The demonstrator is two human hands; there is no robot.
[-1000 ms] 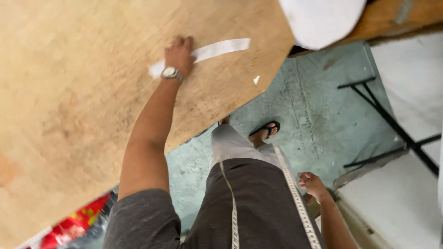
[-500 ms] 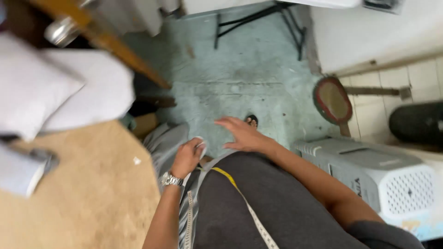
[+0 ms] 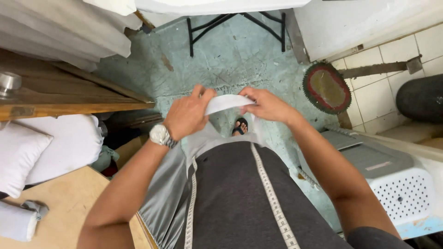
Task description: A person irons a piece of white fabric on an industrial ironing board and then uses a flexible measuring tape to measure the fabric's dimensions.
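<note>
In the middle of the frame, the left hand (image 3: 187, 115) and the right hand (image 3: 267, 105) each pinch one end of a short white strip of cloth or paper (image 3: 227, 102), so both grips are closed on it and it hangs in the air above the pale green concrete floor (image 3: 221, 55). A white measuring tape (image 3: 272, 198) hangs down over the dark grey shirt. The brown plywood worktop (image 3: 69, 203) sits in the lower left. The strip could slip and drop to the floor if one pinch goes loose, or it could tear if the hands pull too hard. Half a second ago the hands were lower and apart, near the body, with only the left hand at the strip; now they are raised and joined on it.
</note>
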